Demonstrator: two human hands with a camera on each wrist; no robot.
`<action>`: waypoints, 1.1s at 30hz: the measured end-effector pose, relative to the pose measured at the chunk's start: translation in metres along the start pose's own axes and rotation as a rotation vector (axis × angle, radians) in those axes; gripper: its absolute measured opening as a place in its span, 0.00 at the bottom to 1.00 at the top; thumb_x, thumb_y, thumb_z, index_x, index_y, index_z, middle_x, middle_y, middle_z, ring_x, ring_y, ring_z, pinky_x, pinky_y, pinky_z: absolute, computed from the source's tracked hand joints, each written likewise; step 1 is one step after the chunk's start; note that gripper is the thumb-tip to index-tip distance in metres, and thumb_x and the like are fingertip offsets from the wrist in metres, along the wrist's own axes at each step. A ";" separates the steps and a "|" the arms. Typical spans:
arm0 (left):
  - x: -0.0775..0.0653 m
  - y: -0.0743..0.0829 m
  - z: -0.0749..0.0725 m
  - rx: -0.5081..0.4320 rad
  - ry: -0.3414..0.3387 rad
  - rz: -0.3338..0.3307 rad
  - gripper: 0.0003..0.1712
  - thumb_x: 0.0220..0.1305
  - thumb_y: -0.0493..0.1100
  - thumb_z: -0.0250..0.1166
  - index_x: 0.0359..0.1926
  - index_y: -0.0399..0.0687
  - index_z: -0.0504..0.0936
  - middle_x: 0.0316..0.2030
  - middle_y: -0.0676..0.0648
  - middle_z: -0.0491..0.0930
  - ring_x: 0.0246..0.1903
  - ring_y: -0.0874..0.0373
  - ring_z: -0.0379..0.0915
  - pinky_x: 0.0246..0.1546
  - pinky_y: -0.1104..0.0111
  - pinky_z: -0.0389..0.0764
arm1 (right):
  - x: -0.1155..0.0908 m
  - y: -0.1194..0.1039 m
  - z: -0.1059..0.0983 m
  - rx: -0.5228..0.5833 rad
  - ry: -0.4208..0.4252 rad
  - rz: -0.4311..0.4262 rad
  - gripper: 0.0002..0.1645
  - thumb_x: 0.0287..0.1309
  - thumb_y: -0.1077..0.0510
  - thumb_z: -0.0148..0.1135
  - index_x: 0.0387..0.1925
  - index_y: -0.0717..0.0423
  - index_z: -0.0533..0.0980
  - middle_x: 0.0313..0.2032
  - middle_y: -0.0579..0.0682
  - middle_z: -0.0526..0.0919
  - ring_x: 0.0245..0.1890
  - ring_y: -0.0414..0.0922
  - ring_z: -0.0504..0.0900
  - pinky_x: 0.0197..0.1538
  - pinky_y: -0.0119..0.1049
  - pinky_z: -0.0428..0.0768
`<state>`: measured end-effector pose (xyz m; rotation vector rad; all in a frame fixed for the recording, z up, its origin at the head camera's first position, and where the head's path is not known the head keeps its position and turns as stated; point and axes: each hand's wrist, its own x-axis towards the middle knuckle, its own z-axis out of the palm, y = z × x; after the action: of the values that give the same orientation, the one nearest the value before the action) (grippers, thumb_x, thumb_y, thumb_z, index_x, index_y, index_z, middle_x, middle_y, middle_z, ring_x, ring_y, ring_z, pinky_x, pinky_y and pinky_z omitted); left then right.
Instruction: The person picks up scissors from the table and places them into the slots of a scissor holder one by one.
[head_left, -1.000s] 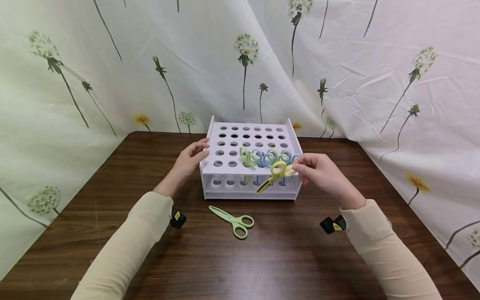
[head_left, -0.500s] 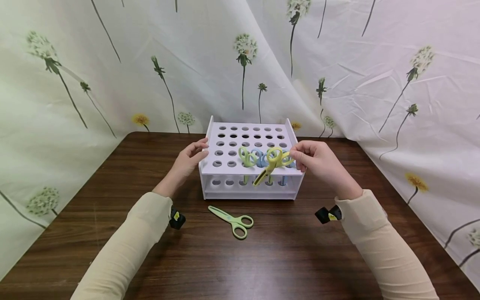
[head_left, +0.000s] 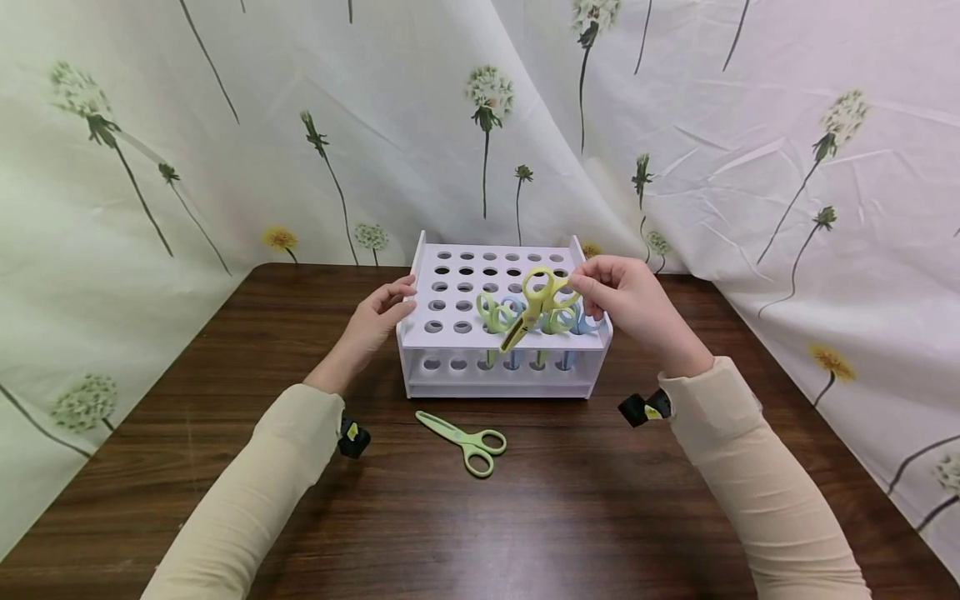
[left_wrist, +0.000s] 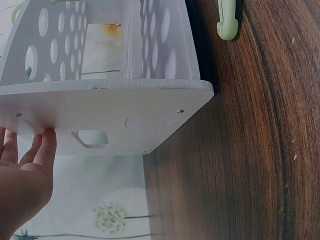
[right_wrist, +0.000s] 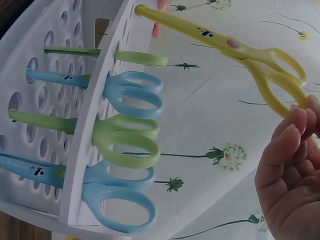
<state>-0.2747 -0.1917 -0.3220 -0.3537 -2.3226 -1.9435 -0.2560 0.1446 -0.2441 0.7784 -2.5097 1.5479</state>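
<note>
My right hand (head_left: 626, 296) pinches a pair of yellow scissors (head_left: 542, 300) by one finger loop, above the rack, blades slanting down to the left in the head view. The white rack (head_left: 450, 340) has rows of round holes. In its front row stand blue scissors (right_wrist: 132, 102) and green scissors (right_wrist: 127, 142), alternating, loops up and blades through the holes. My left hand (head_left: 378, 321) rests its fingertips against the rack's left side panel, fingers relaxed, as the left wrist view (left_wrist: 30, 175) also shows.
Another pair of green scissors (head_left: 467, 440) lies flat on the dark wooden table (head_left: 525, 533) in front of the rack. Behind the table hangs a white cloth (head_left: 420, 125) printed with dandelions. Black wrist cameras sit on both sleeves.
My right hand has risen and moved slightly left and away from me with the yellow scissors, lifting them over the rack. My left hand and the green scissors on the table stay put.
</note>
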 end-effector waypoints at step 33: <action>0.000 0.002 0.003 -0.008 0.013 -0.011 0.19 0.66 0.35 0.53 0.54 0.26 0.66 0.66 0.42 0.57 0.64 0.48 0.52 0.63 0.59 0.54 | 0.030 -0.010 0.009 0.031 0.037 -0.001 0.12 0.61 0.56 0.58 0.33 0.64 0.76 0.18 0.54 0.72 0.18 0.43 0.71 0.24 0.32 0.73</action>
<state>-0.2742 -0.1889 -0.3207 -0.3284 -2.3137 -1.9549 -0.2758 0.1216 -0.2299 0.7477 -2.4642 1.5894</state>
